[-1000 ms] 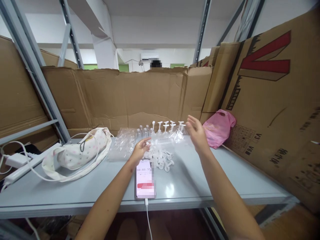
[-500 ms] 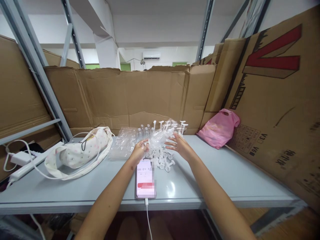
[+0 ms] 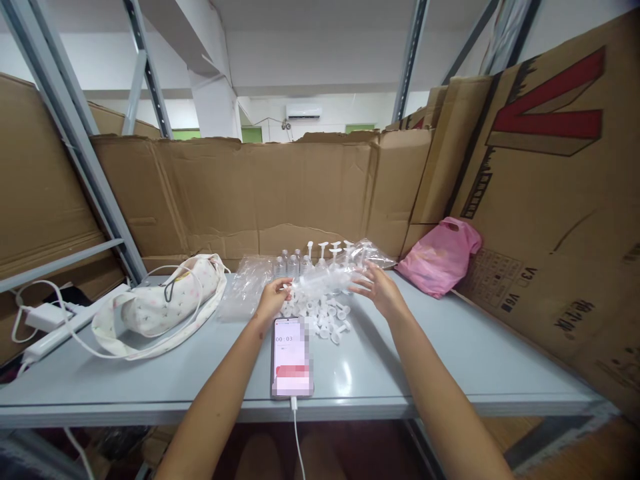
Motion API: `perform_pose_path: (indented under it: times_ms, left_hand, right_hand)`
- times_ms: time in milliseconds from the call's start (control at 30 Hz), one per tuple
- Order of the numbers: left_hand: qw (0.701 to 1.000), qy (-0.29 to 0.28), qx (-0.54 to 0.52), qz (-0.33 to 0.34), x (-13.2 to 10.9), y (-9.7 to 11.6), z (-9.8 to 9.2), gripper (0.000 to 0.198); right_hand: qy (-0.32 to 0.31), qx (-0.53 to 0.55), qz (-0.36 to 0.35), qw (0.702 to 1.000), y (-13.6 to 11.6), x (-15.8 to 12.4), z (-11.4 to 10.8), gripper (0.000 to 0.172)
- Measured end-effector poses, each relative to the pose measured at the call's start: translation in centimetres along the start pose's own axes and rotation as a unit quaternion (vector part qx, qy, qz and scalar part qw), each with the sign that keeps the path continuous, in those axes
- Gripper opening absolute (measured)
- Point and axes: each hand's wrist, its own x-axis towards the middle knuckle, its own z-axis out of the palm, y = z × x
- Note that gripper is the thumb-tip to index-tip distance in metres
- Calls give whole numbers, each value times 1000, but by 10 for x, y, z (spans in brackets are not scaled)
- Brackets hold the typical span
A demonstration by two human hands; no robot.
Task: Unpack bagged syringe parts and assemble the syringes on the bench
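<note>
My left hand [image 3: 273, 298] is closed, pinching the left end of a clear crinkled plastic bag [image 3: 325, 283]. At the other end my right hand [image 3: 383, 291] has the bag's loose film by the thumb, with the other fingers apart. Blur hides whether anything is inside the bag. Under it lies a pile of white pump heads [image 3: 325, 319]. Behind stand several small clear bottles [image 3: 293, 267], and to their right several upright white pumps [image 3: 335, 252], partly covered by the film. Their lower parts are hidden.
A phone [image 3: 290, 350] with a charging cable lies near the table's front edge. Flat clear bags [image 3: 245, 290] and a white patterned cloth bag [image 3: 173, 300] are on the left. A pink plastic bag [image 3: 440, 257] leans against the cardboard [image 3: 540, 220] at right.
My right hand has moved right, and the clear film has shifted right with it. My left hand has moved slightly left. The bag now stretches longer and flatter between them.
</note>
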Motion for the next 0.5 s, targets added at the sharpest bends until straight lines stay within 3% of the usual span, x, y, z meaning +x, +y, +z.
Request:
perform_pose_path:
  times_ms: [167, 500]
  left_hand:
    - [999, 30, 34, 23, 4, -1, -7, 26]
    - [996, 24, 74, 36, 5, -7, -6, 29]
  right_hand:
    - [17, -10, -29, 999, -7, 1, -6, 31]
    - [78, -3, -97, 992, -33, 2, -11, 31]
